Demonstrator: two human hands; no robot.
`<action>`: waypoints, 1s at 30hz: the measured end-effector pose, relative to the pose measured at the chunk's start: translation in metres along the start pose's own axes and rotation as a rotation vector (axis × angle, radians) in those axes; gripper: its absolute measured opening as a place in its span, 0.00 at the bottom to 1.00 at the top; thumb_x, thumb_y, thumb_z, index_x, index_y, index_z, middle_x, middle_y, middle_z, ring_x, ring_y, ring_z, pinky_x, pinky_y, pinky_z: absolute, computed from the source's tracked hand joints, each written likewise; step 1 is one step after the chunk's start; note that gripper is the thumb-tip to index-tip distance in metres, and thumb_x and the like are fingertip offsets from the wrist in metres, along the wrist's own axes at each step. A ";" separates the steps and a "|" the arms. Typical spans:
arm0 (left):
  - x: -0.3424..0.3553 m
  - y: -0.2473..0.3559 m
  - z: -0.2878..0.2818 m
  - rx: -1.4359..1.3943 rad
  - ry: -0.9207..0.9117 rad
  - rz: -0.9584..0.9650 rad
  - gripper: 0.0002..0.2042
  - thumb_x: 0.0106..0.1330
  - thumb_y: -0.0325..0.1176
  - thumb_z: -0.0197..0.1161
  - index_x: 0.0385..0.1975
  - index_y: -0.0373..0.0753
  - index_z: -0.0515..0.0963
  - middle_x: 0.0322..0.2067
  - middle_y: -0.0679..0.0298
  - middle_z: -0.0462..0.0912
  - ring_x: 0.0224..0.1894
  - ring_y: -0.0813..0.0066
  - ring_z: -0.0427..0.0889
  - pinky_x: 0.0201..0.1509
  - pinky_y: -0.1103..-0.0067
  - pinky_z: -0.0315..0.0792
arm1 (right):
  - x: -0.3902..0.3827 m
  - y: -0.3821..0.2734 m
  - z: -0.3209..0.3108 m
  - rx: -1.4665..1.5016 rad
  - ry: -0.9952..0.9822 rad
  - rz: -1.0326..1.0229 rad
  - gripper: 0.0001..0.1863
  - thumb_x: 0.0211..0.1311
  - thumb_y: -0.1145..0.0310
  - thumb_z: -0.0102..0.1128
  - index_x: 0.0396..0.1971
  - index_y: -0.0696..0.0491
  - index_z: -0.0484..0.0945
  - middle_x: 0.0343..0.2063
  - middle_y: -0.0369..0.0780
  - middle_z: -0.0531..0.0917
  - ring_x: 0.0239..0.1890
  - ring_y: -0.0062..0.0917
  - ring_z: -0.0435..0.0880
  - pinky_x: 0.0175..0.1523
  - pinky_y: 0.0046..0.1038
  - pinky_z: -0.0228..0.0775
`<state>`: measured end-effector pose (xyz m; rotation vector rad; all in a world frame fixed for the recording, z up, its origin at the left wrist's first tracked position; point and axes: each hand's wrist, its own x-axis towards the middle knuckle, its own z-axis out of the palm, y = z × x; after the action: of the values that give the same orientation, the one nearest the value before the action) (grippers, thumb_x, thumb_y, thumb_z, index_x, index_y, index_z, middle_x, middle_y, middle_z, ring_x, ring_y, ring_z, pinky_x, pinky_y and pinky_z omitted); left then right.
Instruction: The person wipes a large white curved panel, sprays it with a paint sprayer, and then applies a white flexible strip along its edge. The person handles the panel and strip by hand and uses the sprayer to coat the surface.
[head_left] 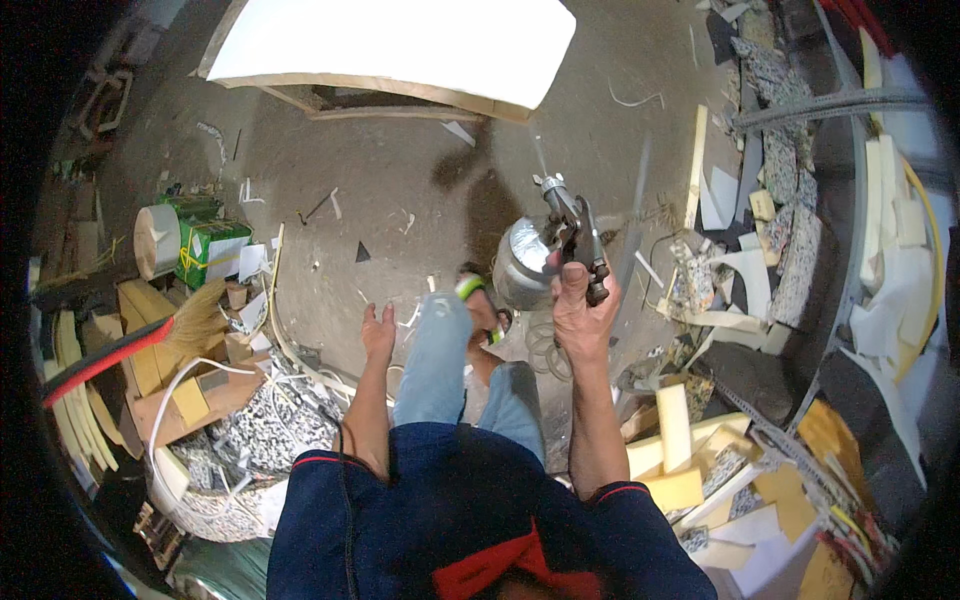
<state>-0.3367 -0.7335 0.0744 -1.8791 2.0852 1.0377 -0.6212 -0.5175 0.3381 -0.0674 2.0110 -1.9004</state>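
My right hand (583, 320) is wrapped round the handle of a metal spray gun (567, 215) with a silvery cup (522, 275), held upright at centre right. A clear coiled hose (545, 345) hangs below it. My left hand (378, 330) hangs beside my jeans-clad knee (430, 340) with fingers apart and nothing in it. Above the gun, a large white panel (390, 45) with a pale wooden edge rests over the floor (330, 160).
Foam and card offcuts (680, 470) lie piled at right, below a grey bar (830, 105). At left are a broom (180, 335) with red-and-black handle, a speckled foam heap (250, 450), green wrapped boxes (215, 250) and a cream roll (158, 240).
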 end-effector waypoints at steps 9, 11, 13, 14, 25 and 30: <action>0.074 -0.053 -0.095 0.134 -0.114 0.094 0.35 0.68 0.52 0.62 0.64 0.27 0.69 0.58 0.34 0.76 0.63 0.42 0.75 0.68 0.62 0.67 | -0.020 0.005 0.075 -0.110 0.323 0.014 0.32 0.66 0.39 0.61 0.39 0.59 0.80 0.29 0.33 0.82 0.32 0.16 0.77 0.40 0.22 0.70; 0.097 -0.071 -0.119 0.216 -0.182 0.142 0.35 0.68 0.52 0.62 0.63 0.26 0.69 0.57 0.34 0.76 0.63 0.41 0.75 0.68 0.62 0.67 | -0.018 0.009 0.098 -0.163 0.399 0.030 0.32 0.66 0.38 0.61 0.38 0.59 0.80 0.27 0.33 0.81 0.31 0.15 0.75 0.38 0.22 0.69; 0.130 -0.085 -0.141 0.261 -0.224 0.176 0.35 0.67 0.52 0.62 0.63 0.26 0.69 0.57 0.33 0.76 0.62 0.41 0.75 0.68 0.62 0.67 | -0.020 0.015 0.128 -0.179 0.474 0.036 0.32 0.66 0.37 0.61 0.37 0.58 0.79 0.25 0.32 0.79 0.29 0.15 0.74 0.35 0.22 0.68; 0.145 -0.095 -0.155 0.258 -0.230 0.184 0.35 0.67 0.52 0.62 0.63 0.26 0.69 0.57 0.33 0.76 0.62 0.40 0.75 0.68 0.62 0.67 | -0.021 0.017 0.141 -0.199 0.497 0.047 0.33 0.66 0.37 0.60 0.36 0.58 0.79 0.25 0.31 0.79 0.28 0.15 0.73 0.34 0.22 0.67; 0.286 -0.118 -0.269 0.283 -0.171 0.158 0.35 0.70 0.53 0.60 0.65 0.27 0.68 0.61 0.35 0.72 0.66 0.43 0.71 0.70 0.63 0.64 | -0.063 0.011 0.233 0.010 0.507 0.009 0.36 0.63 0.35 0.61 0.45 0.59 0.80 0.29 0.33 0.82 0.23 0.11 0.71 0.26 0.17 0.61; 0.267 -0.116 -0.257 0.270 -0.191 0.207 0.37 0.68 0.54 0.61 0.65 0.26 0.67 0.62 0.34 0.72 0.66 0.42 0.71 0.70 0.62 0.64 | -0.055 0.021 0.226 -0.109 0.577 0.001 0.31 0.69 0.40 0.58 0.48 0.58 0.79 0.30 0.35 0.83 0.20 0.13 0.70 0.22 0.18 0.57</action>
<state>-0.1994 -1.0965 0.0785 -1.4080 2.2104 0.8815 -0.4986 -0.7156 0.3260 0.5086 2.4678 -1.9618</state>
